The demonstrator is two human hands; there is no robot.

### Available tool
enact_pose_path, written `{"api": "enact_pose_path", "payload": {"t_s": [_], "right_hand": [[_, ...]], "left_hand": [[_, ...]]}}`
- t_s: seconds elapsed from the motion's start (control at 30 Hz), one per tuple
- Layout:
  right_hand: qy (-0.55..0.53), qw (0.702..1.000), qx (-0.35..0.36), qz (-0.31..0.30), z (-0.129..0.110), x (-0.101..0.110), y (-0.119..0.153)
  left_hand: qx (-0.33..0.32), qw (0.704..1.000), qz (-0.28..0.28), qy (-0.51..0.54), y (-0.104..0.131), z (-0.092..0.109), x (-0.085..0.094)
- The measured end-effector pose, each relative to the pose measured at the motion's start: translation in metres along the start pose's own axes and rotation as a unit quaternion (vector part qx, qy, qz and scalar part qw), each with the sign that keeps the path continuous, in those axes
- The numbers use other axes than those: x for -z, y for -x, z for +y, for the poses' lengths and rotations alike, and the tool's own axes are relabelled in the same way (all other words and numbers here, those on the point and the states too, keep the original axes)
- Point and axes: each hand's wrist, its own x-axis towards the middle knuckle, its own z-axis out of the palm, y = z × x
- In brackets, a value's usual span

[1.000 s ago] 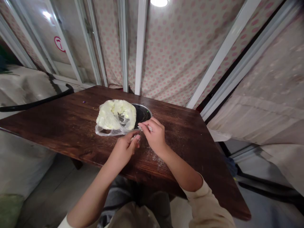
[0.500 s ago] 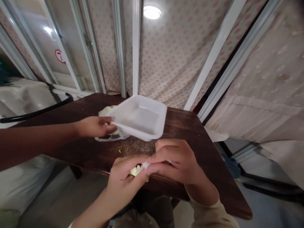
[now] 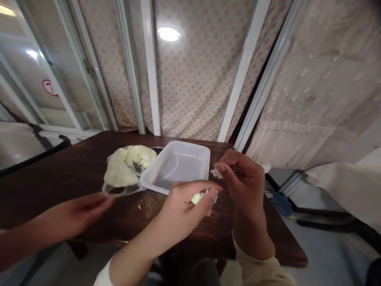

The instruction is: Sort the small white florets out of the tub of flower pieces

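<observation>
My left hand (image 3: 190,206) is closed around a pale yellow-green, garlic-like piece (image 3: 196,198), mostly hidden by the fingers. It is in front of the near rim of a white plastic tray (image 3: 181,171) resting on the table. To the right of the tray, raised and apart from my left hand, my right hand (image 3: 242,174) pinches a thin whitish flake (image 3: 216,173). A clear plastic bag (image 3: 119,169) with pale yellowish pieces (image 3: 139,155) lies left of the tray. Another person's hand (image 3: 86,210) reaches in from the left, its fingertips at the bag's near edge.
Everything stands on a dark wooden table (image 3: 59,174). Crumbs (image 3: 150,204) and a small yellow scrap (image 3: 139,207) lie near the tray. Behind are framed panels with a dotted curtain (image 3: 193,87). A dark chair arm (image 3: 38,157) is at the left.
The other person has set the tray down on the table, let go of it, and moved that hand to the bag. My hands have come apart, the right one rising with a whitish flake.
</observation>
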Motion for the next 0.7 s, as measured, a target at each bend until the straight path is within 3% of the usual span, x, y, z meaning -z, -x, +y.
{"api": "enact_pose_path", "payload": {"t_s": [0.1,0.27,0.53,0.7], "right_hand": [[0.082,0.994,0.046,0.062,0.009,0.001,-0.006],[0.155,0.971,0.118,0.136,0.023,0.006,-0.011],[0.187,0.968,0.127,0.11,0.045,-0.004,-0.021],[0.133,0.987,0.033,0.083,0.053,-0.008,-0.028]], "left_hand": [[0.049,0.996,-0.061,0.032,-0.025,-0.005,-0.002],[0.025,0.99,-0.09,0.11,-0.055,-0.008,-0.002],[0.043,0.989,-0.062,0.124,-0.072,-0.019,0.004],[0.021,0.994,-0.051,0.1,-0.082,-0.033,0.007]]}}
